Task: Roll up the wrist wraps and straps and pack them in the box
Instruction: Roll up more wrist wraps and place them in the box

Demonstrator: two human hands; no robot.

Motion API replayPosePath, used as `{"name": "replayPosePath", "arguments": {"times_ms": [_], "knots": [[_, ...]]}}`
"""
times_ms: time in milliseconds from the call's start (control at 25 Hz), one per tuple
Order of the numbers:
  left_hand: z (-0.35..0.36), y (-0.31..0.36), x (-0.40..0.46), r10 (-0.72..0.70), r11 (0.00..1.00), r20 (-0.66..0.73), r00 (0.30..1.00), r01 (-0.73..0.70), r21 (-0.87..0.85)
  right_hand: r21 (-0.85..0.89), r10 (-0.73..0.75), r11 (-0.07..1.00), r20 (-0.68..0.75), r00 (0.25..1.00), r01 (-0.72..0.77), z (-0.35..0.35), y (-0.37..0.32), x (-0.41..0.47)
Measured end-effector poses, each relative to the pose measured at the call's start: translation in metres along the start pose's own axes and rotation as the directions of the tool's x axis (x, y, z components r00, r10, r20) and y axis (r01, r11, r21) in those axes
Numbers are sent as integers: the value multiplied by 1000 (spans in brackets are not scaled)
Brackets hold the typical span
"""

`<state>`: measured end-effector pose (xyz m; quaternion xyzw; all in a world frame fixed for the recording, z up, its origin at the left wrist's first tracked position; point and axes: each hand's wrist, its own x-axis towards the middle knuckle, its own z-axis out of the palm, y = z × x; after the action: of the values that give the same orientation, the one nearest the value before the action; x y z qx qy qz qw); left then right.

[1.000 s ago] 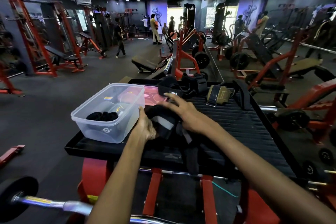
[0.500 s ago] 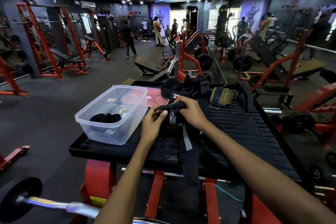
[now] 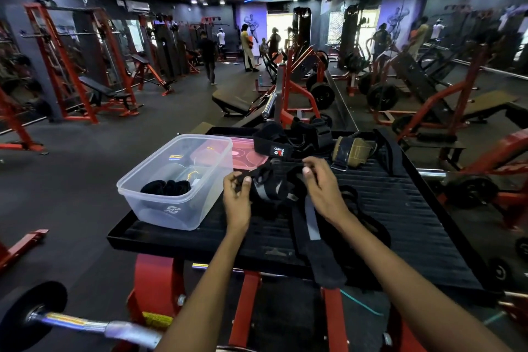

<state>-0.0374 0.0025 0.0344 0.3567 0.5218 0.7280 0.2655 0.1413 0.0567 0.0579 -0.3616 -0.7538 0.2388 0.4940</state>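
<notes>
A black wrist wrap [image 3: 313,226] with a grey stripe hangs from my hands, and its long tail runs down over the black platform's [image 3: 414,223] front edge. My left hand [image 3: 236,194] pinches one end of its thin loop strap. My right hand [image 3: 320,180] pinches the other end, so the strap is stretched between them. A clear plastic box [image 3: 174,180] stands to the left, with black rolled wraps [image 3: 165,187] inside. More black wraps and straps [image 3: 288,140] lie piled at the platform's far edge.
A pink lid [image 3: 243,153] lies behind the box. An olive-tan wrap [image 3: 353,150] sits at the far right of the pile. Red machine frames stand under the platform. A barbell [image 3: 85,326] lies at lower left. People stand far back in the gym.
My hands lifted off the wrap bundle on the platform and moved apart, pulling the thin strap taut. The wrap's tail now hangs lower over the front edge.
</notes>
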Motion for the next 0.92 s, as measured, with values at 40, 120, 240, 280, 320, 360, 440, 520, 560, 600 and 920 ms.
{"name": "replayPosePath", "arguments": {"times_ms": [40,120,240,280,320,360,440,520,560,600,920], "knots": [[2,1,-2,-14,1000,-27,1000,14,-2,-77,7,997,14,1000,-6,-7,6,2],[5,-1,-1,-6,1000,-100,995,4,-14,-253,46,967,103,994,-18,-24,16,6],[4,-8,8,27,999,-182,983,-32,-25,-531,16,842,201,979,95,-53,32,4],[4,-7,10,29,999,-192,981,-36,-32,-597,28,795,215,976,108,-62,38,1],[5,-6,11,38,998,-202,979,-46,-36,-646,71,759,200,977,77,-70,44,-1],[8,-1,10,58,997,-215,975,-67,-35,-671,128,742,154,980,8,-78,52,-2],[15,9,9,85,996,-283,955,-92,-9,-706,272,684,12,962,-184,-89,65,-1],[22,16,9,72,997,-368,927,-78,-3,-789,441,520,-79,894,-326,-96,74,1],[25,15,10,54,998,-384,922,-63,-10,-811,506,456,-100,857,-365,-98,77,-1],[26,14,11,41,999,-378,925,-47,-8,-827,534,431,-89,841,-362,-97,79,-4],[55,3,-2,-183,939,525,831,-11,345,-665,470,598,-161,868,-447,-89,64,-5]]}}
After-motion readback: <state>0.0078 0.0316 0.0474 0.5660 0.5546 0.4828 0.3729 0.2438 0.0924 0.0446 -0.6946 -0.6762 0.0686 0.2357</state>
